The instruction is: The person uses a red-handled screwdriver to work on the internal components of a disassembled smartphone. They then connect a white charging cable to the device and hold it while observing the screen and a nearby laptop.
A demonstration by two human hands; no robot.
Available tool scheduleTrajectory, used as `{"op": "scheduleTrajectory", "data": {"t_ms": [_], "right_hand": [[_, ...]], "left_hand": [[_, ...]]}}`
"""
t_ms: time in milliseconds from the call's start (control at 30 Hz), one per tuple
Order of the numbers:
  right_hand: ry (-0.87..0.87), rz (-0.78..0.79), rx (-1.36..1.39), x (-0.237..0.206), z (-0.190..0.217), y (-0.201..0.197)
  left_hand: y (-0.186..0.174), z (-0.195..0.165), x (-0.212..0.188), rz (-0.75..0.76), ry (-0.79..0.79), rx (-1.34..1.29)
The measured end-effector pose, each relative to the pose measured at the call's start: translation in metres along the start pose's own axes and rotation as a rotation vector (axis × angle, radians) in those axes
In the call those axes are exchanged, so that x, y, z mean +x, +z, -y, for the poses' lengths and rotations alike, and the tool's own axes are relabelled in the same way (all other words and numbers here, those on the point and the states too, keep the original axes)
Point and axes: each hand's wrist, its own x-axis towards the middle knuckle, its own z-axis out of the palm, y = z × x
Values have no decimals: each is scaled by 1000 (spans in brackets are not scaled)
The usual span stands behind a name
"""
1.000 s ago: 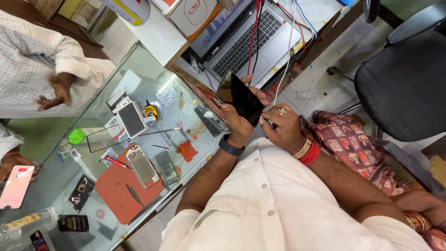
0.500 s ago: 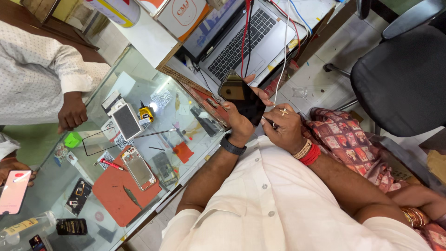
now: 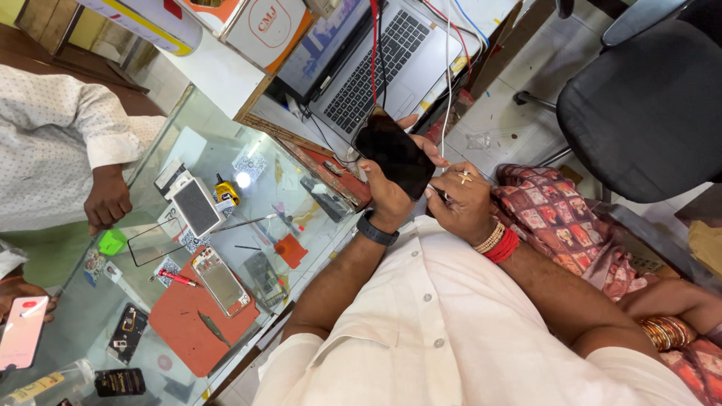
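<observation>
My left hand (image 3: pixel 389 192), with a black watch on the wrist, grips a black smartphone (image 3: pixel 395 154) with its dark screen facing up. My right hand (image 3: pixel 460 201), wearing a ring and red and beaded bracelets, touches the phone's lower right edge with its fingertips. Both hands are raised in front of my white shirt (image 3: pixel 451 338), beside the glass counter's edge and just below an open laptop (image 3: pixel 376 60). Red and white cables (image 3: pixel 448 75) hang down past the phone.
The glass counter (image 3: pixel 98 316) holds a red mat (image 3: pixel 188 323), an opened phone (image 3: pixel 218 280), a white-framed phone (image 3: pixel 197 207), small tools and parts. A person in a white shirt rests a hand (image 3: pixel 105 203) on it. Another hand holds a pink phone (image 3: pixel 21 331). A black office chair (image 3: pixel 647 105) stands at right.
The phone has turned in my hands so its dark screen now faces me. The person across the counter lowered a raised hand onto the glass.
</observation>
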Motion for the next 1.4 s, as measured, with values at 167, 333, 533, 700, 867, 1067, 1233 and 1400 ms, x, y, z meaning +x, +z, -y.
{"op": "scheduleTrajectory", "data": {"t_ms": [167, 333, 533, 700, 867, 1067, 1233, 1400], "right_hand": [[-14, -2, -24, 2, 4, -5], [-28, -13, -27, 4, 8, -5], [-37, -14, -29, 0, 6, 0], [-12, -86, -21, -5, 0, 1], [88, -201, 41, -17, -11, 5], [225, -362, 70, -47, -44, 9], [326, -411, 98, -69, -83, 20], [365, -442, 126, -85, -117, 29]], "left_hand": [[5, 0, -1, 8, 0, -21], [2, 0, 1, 25, 0, -9], [-2, 0, -3, -11, 3, -21], [5, 0, -1, -3, -14, 14], [15, 8, 6, 47, -36, 59], [8, 46, 11, 36, -118, 124], [-10, 81, 24, -10, -258, 92], [-21, 108, 33, -40, -271, 192]]}}
